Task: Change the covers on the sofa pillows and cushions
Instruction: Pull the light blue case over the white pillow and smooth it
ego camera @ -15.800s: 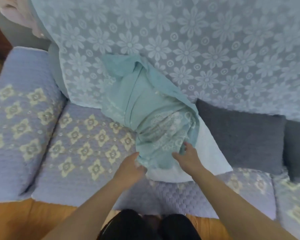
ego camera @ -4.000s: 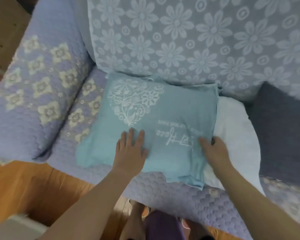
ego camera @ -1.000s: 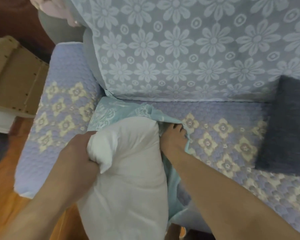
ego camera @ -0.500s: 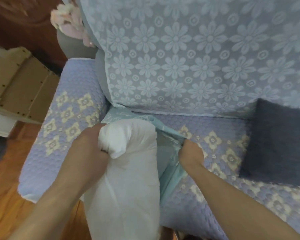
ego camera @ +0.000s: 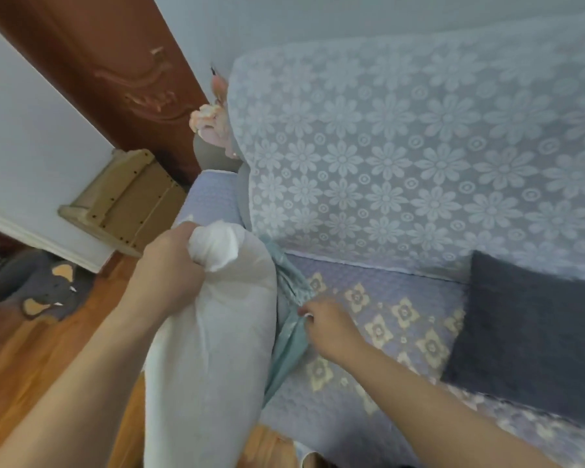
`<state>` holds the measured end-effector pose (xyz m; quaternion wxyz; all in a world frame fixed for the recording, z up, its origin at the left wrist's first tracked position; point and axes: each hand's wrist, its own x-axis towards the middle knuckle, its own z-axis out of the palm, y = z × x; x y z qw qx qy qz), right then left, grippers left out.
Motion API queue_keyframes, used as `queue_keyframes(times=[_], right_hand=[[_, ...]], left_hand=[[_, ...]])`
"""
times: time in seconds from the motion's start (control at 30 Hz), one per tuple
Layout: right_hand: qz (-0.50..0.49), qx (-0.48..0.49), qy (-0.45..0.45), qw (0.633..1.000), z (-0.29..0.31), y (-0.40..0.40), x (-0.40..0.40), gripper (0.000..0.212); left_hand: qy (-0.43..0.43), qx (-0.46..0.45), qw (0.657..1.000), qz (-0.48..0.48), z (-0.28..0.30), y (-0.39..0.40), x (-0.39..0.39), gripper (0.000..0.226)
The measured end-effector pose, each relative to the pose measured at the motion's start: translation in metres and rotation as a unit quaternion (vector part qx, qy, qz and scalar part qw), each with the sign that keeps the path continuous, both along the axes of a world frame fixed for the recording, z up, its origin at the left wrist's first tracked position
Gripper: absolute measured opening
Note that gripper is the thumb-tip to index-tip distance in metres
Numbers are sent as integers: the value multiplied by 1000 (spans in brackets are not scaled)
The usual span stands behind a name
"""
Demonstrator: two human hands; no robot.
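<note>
Since half a second ago the white pillow insert (ego camera: 213, 332) has risen higher in front of the sofa's armrest (ego camera: 210, 194), and the view has swung up to show the brown carved door (ego camera: 115, 62). Left hand (ego camera: 169, 268) has its fingers curled tight round the bunched top corner of the insert. Right hand (ego camera: 328, 327) pinches the edge of the teal pillow cover (ego camera: 289, 329), which hangs crumpled just beside the insert, over the quilted lilac seat (ego camera: 385, 298). On the seat to the right, a dark grey cushion (ego camera: 534, 329) leans against the backrest's lace flower throw (ego camera: 402, 157). Beyond the armrest, a wooden rack (ego camera: 125, 197) stands against the wall, and an elephant mat (ego camera: 44, 288) lies on the wooden floor (ego camera: 31, 366).
</note>
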<state>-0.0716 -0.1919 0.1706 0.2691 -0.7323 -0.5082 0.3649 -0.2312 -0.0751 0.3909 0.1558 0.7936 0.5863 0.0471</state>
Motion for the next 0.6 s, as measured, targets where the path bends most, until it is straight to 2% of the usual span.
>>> queue_keyframes(times=[0.07, 0.17, 0.23, 0.37, 0.4, 0.53, 0.6], right_hand=[[117, 5, -57, 991, -11, 2, -16, 35], [245, -25, -193, 950, -29, 16, -24, 45], [278, -61, -288, 914, -40, 30, -22, 52], [303, -145, -448, 828, -58, 38, -6, 33], [308, -162, -463, 815, -60, 34, -6, 31], [282, -255, -461, 802, -52, 7, -24, 29], [204, -323, -431, 818, -39, -6, -22, 34]], left_hand=[[-9, -24, 1000, 6, 0, -4, -9, 56], [-25, -33, 999, -11, -6, -4, -20, 56], [-38, -32, 998, -30, -10, 2, -29, 54], [-40, -32, 997, -52, -30, 28, -49, 56], [-40, -36, 997, -63, -38, 36, -53, 55], [-71, -80, 989, -102, -70, 63, -55, 54], [-87, -90, 983, -135, -76, 70, -45, 53]])
